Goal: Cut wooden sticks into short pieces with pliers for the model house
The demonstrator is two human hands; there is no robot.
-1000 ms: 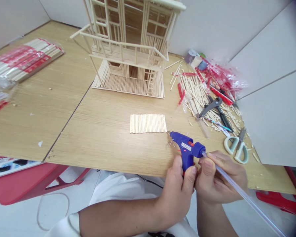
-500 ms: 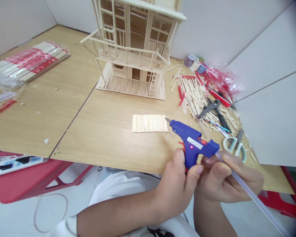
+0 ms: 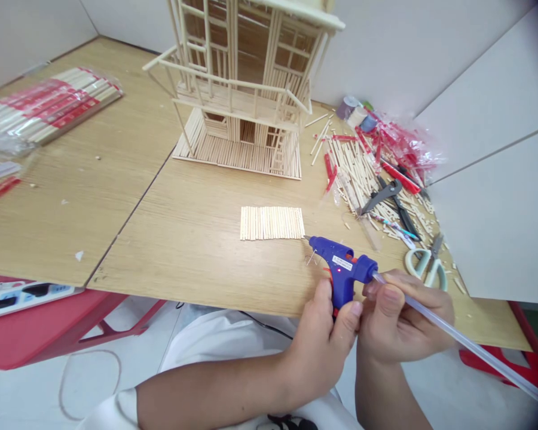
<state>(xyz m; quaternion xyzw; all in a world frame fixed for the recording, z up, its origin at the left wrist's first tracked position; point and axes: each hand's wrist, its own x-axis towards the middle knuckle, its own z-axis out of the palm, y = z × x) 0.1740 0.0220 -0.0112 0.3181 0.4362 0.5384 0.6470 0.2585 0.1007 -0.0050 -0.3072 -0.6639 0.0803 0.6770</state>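
My left hand (image 3: 318, 346) is wrapped round the handle of a blue glue gun (image 3: 341, 269) with a small red light. In my right hand (image 3: 403, 316) a long translucent glue stick (image 3: 470, 343) is pinched where it enters the gun's rear. The gun's nozzle is at the lower right corner of a small flat panel of short wooden sticks (image 3: 272, 223), lying on the table (image 3: 183, 239). Behind the panel stands a wooden stick model house (image 3: 246, 95) with a balcony.
Loose sticks (image 3: 349, 161), pliers (image 3: 385, 194), scissors (image 3: 425, 266) and red plastic wrapping (image 3: 407, 143) lie at the right. Packed sticks (image 3: 58, 107) are at the left. A power strip (image 3: 31, 295) rests on a red stool (image 3: 40, 334) below the table edge.
The glue gun's tip has moved down along the panel's right edge to its lower corner. My right hand has shifted left and slightly down with the glue stick.
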